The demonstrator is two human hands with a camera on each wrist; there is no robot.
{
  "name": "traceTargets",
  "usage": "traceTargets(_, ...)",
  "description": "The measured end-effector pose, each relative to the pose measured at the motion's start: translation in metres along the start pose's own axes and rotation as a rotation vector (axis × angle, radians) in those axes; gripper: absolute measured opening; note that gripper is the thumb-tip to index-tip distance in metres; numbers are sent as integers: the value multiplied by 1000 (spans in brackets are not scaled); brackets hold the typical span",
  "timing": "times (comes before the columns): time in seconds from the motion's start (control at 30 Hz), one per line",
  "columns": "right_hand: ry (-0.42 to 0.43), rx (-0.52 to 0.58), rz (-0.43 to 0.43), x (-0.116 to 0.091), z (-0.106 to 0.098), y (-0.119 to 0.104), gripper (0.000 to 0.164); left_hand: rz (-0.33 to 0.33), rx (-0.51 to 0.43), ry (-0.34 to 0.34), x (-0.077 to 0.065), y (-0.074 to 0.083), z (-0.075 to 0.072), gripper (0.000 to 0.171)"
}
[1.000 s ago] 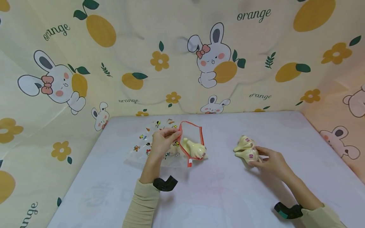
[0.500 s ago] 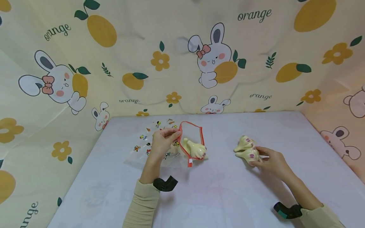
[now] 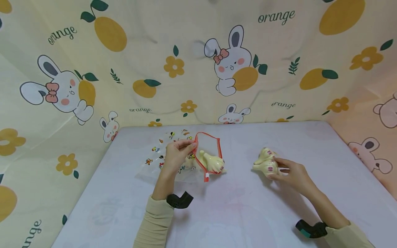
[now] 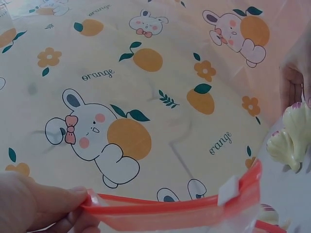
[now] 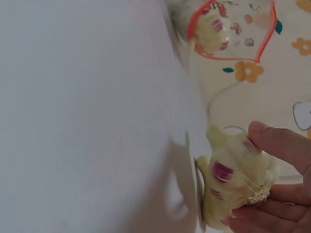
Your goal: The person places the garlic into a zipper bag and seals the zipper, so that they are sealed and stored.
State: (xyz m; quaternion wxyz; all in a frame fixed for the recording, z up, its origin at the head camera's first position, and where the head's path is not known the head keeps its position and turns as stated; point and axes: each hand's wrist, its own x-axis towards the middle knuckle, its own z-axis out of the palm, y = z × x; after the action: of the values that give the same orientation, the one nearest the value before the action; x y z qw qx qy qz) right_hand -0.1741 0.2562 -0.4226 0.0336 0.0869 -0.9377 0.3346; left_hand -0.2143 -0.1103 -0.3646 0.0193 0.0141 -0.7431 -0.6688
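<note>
On the table (image 3: 235, 210), L side, the L hand (image 3: 177, 156) is pinching the red rim (image 3: 219, 148) of a clear zip bag (image 3: 164, 172) btwn thumb & fingers, & the mouth is gaping. A bagged bulb (image 3: 214, 163) is lying right at that mouth. Well apart, over on the R, the R hand (image 3: 294, 174) is gripping the near garlic bulb (image 3: 269, 168) btwn thumb & fingers; the far garlic bulb (image 3: 265, 155) is sitting just beyond, overlapping it in view. Can't tell if the fingers are also bearing on that one.

Risks, IMO: if the R hand is taking just one, the other could get nudged & roll, b/c the rounded, glossy sides are giving little to stop it. If it's taking both, the grip could prove too narrow & one might slip. The L hand is holding the rim at only one spot, so the thin film could sag & the mouth narrow. Also, the bagged bulb is crowding the entrance, so anything coming in could bump it or snag, esp. near the white slider (image 3: 206, 175); a tug on the rim might roll it out.
</note>
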Motion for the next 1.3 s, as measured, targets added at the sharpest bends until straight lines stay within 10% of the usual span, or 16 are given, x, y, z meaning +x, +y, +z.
traceTargets(1.3, -59, 132, -163, 24, 39, -48, 64, 33, -45, 21, 0, 0, 1, 19)
